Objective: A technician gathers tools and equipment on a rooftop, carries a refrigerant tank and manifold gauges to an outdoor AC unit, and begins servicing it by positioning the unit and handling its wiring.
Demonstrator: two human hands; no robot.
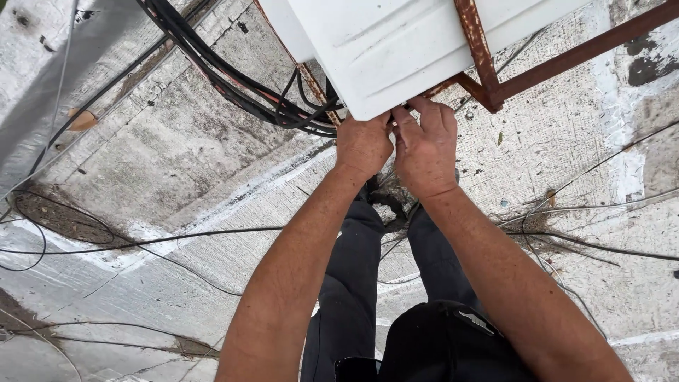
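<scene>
— White ribbed plastic cabinet, is that what both hands are on?

— Yes. It fills the top middle of the head view, seated in a rusty brown angle-iron frame that runs along its right side and out to the upper right. It is closed on the faces that show, so I cannot tell what is inside it.

— What is the biggest thing around it?

— A grey, cracked roof surface with white painted streaks, spread under everything. Next in size are the person's dark trouser legs, straight below the hands.

— And feeding into the box?

— A thick bundle of black cables comes down from the upper left and curves in at the cabinet's lower left corner. Thin loose wires lie across the roof to the left and right.

— The hands?

— The left hand is pressed up against the cabinet's bottom edge, its fingers curled under and hidden, so I cannot tell whether they grip anything. The right hand is just beside it, touching, its fingers bent and pinched together at the same edge; what they pinch is too small to make out.

— Anything smaller?

— A dry brown leaf lies on the roof at far left.
</scene>
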